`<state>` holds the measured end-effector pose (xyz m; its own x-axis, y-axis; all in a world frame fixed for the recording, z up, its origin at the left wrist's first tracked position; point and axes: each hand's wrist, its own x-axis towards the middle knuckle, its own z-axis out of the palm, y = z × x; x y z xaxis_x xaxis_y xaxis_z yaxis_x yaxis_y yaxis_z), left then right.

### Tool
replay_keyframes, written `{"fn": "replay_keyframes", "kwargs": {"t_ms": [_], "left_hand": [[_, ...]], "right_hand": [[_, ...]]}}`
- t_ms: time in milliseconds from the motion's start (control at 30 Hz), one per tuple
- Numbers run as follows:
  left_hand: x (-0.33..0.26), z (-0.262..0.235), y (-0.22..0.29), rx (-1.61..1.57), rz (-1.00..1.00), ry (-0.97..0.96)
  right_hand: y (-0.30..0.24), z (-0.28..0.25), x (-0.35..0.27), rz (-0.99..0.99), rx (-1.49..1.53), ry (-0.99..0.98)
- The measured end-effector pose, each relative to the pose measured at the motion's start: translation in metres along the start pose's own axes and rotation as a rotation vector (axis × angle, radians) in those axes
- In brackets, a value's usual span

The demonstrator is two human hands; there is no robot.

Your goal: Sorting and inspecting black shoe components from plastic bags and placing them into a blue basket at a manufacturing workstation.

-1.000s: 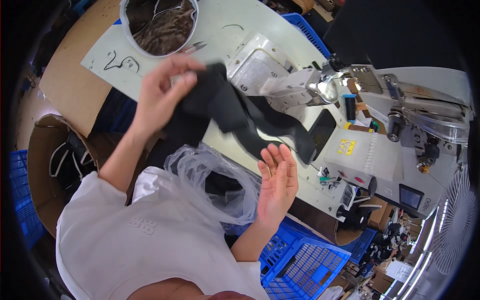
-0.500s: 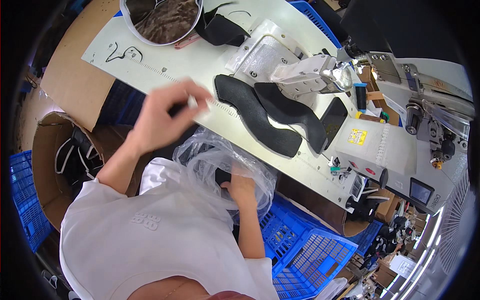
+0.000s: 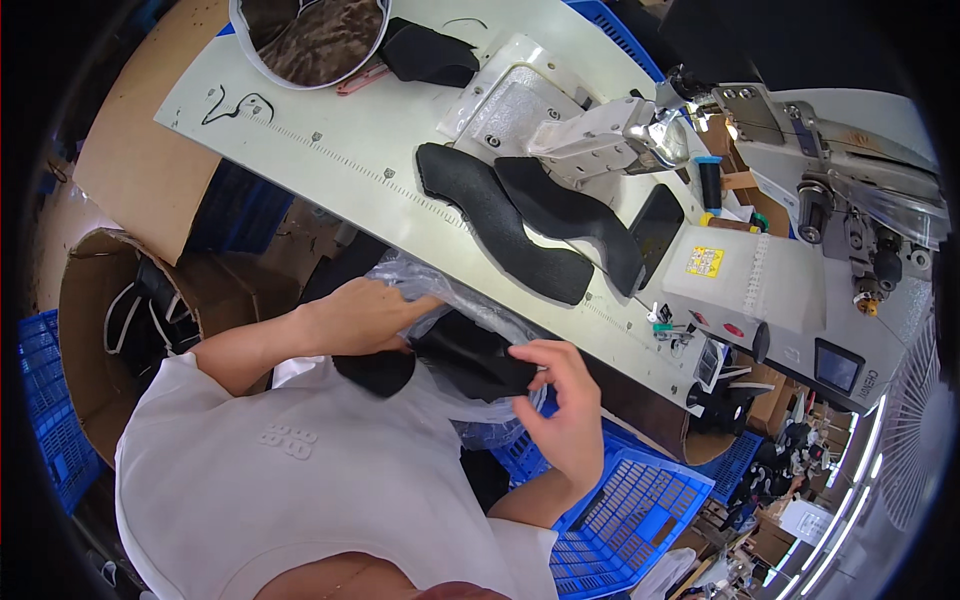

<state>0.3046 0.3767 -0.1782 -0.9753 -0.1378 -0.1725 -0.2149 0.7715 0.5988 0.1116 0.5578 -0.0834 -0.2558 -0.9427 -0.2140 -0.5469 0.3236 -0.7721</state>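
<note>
A clear plastic bag [image 3: 455, 405] lies across my lap, below the table's front edge. Smooth black curved pieces, perhaps of fabric or foam, show in it. One black piece [image 3: 470, 355] fills its mouth; another rounded black end [image 3: 375, 373] sticks out under my left hand. My left hand [image 3: 360, 315] is closed at the bag's left side on a black piece, though its fingertips are partly hidden. My right hand [image 3: 565, 405] is at the bag's right side with thumb and forefinger apart, the forefinger tip by the black piece's edge.
Two wavy black pieces [image 3: 505, 225] lie on the white sewing table [image 3: 300, 165], near the sewing machine [image 3: 590, 135] and a dark phone [image 3: 660, 225]. A round tub [image 3: 320, 45] stands at the back left. Blue baskets [image 3: 640, 510] and a cardboard box [image 3: 100, 330] flank me.
My left hand has come down from above the table edge to the bag. My right hand has come out of the bag to its right side, and black pieces now show at the mouth.
</note>
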Motion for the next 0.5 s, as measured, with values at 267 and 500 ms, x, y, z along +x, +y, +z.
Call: {"fn": "replay_keyframes", "kwargs": {"t_ms": [267,500], "left_hand": [[0.014,-0.032,0.020,-0.716,0.033,0.044],[0.033,-0.020,0.034,-0.903,0.002,0.480]], "right_hand": [[0.014,0.018,0.009,0.086,0.570,0.518],[0.005,0.041,0.034,-0.100,0.513,0.295]]}}
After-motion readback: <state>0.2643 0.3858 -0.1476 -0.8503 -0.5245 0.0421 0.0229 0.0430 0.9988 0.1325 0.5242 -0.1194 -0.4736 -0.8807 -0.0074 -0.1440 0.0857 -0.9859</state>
